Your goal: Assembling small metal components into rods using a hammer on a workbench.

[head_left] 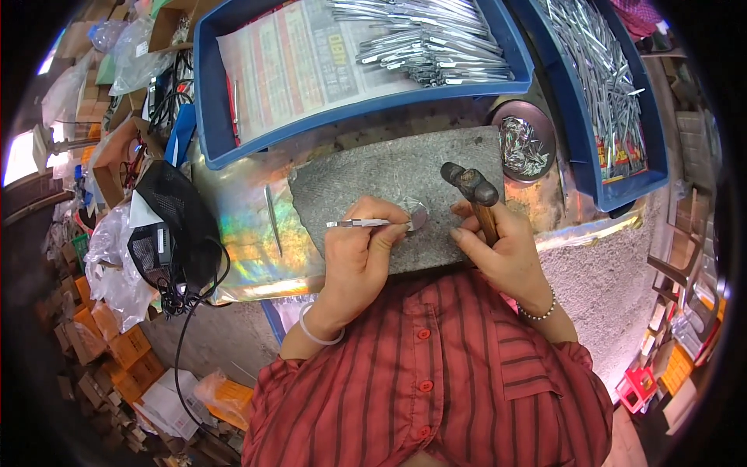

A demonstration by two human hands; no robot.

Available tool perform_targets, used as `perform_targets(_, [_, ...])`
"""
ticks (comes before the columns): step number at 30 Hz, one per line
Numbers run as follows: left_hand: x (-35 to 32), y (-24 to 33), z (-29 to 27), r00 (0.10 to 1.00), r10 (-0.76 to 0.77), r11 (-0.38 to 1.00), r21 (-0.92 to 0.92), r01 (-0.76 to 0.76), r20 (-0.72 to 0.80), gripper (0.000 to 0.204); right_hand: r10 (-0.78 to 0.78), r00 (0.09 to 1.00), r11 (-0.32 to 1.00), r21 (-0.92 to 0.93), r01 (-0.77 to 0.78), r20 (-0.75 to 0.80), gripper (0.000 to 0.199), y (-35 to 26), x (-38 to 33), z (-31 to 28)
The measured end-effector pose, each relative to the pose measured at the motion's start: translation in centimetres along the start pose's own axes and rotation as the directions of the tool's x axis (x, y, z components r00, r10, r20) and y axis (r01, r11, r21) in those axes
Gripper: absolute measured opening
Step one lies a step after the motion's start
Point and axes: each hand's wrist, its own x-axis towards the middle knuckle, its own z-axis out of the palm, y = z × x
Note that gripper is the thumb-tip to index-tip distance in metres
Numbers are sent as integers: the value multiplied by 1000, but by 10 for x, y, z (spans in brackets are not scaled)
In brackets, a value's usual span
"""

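Note:
My left hand (359,253) pinches a slim silver metal strip (348,223) between thumb and fingers, low over a grey stone slab (350,175). Its inner end lies by a small shiny round spot (419,216) on the slab. On the right, my right hand (510,249) grips a hammer (476,189) by its wooden handle, the dark head raised just above the slab. A round metal dish (548,124) with small silver pieces (521,148) stands at the slab's far right corner. Another thin metal strip (272,220) rests on the table, left of the slab.
A blue tray (327,122) with paper and piled silver strips (443,50) stands behind the slab. A second blue tray (657,148), full of strips, stands at the right. Black mesh and cables (175,226) crowd the left edge. Cardboard boxes (128,350) lie beyond the table.

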Motion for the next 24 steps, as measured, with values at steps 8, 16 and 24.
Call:
perform_targets(8, [1,5,0,1000,23,996,90,-23,-2,6,-23,1000,1000,7,23,11,25,0,-1,0])
perform_targets(16, [0,14,9,959,281,856,442,-270,42,18,-37,998,912,411,15,46,33,-12,-11,-5])
perform_targets(24, [-5,0,10,887,440,678,596,-431,142,21,-629,747,762,-23,648,214,35,-61,2,-8])
